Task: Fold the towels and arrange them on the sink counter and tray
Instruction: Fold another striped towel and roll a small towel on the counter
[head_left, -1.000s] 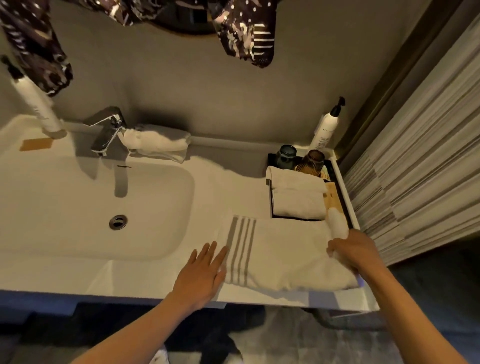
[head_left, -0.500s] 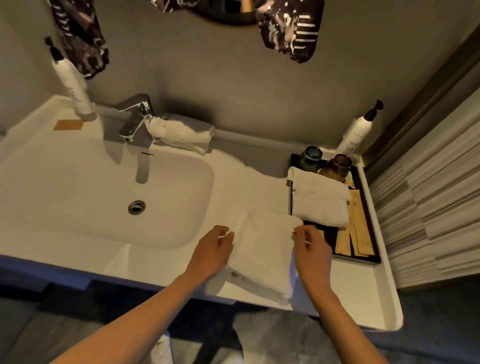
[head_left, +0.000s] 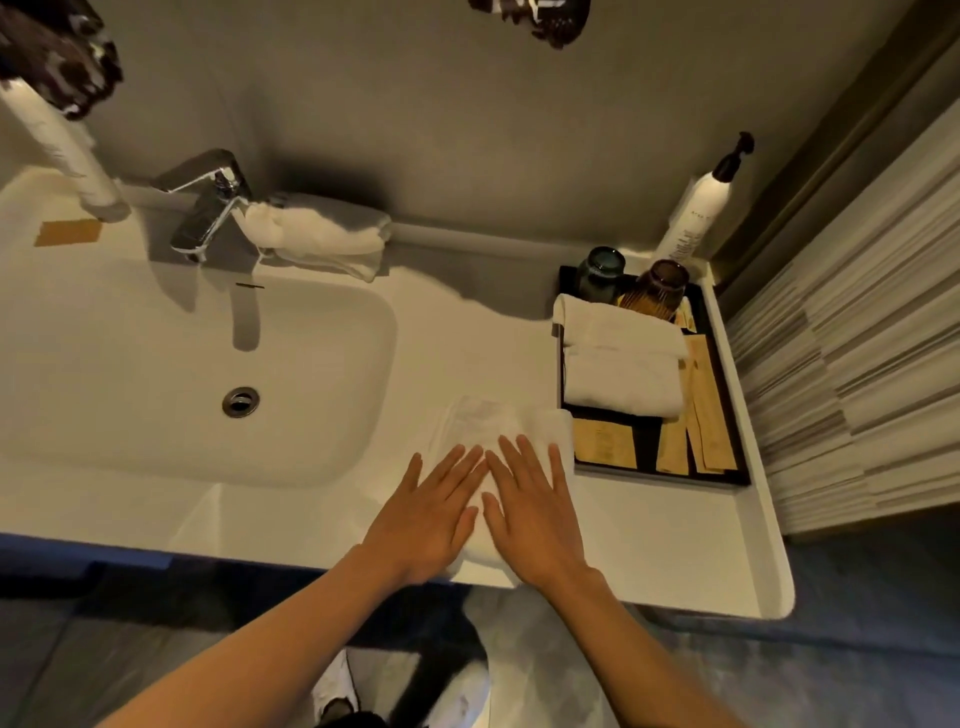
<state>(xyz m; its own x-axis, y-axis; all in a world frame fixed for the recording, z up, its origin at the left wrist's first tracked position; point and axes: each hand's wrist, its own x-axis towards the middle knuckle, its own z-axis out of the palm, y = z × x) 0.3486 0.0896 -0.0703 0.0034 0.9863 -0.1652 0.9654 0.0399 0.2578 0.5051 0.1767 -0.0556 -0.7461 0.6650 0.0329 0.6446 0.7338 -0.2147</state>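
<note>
Two hands lie flat, side by side, on the folded towel (head_left: 511, 441) near the front edge of the table (head_left: 675, 551). Left hand (head_left: 428, 514): palm down, fingers straight and spread, pressing the towel's left half; no grip on anything. Right hand (head_left: 535, 509): same pose, palm down, fingers straight and fanned, pressing the right half; its thumb nearly meets the left hand's forefinger. Both forearms reach in from below.

Towel under the palms is white, folded to a narrow block, its far end showing beyond the fingertips, slightly blurred. Its right edge lies just beside the black tray (head_left: 737, 467).

Right of the right hand and further away, the tray holds two white folded towels (head_left: 623, 364), one overlapping the other, plus tan paper sachets (head_left: 696, 431) along its near and right sides. At the tray's far end stand a dark green cup (head_left: 600, 270) and a brown ribbed cup (head_left: 662, 283). Behind them is a white pump bottle (head_left: 693, 218).

Left of the left hand is the sink basin (head_left: 156, 364) with its drain (head_left: 240, 401). Beyond it stands a chrome faucet (head_left: 205, 202), with a rumpled white towel (head_left: 317, 234) lying just right of its base. A second white bottle (head_left: 57, 140) stands far left.
</note>
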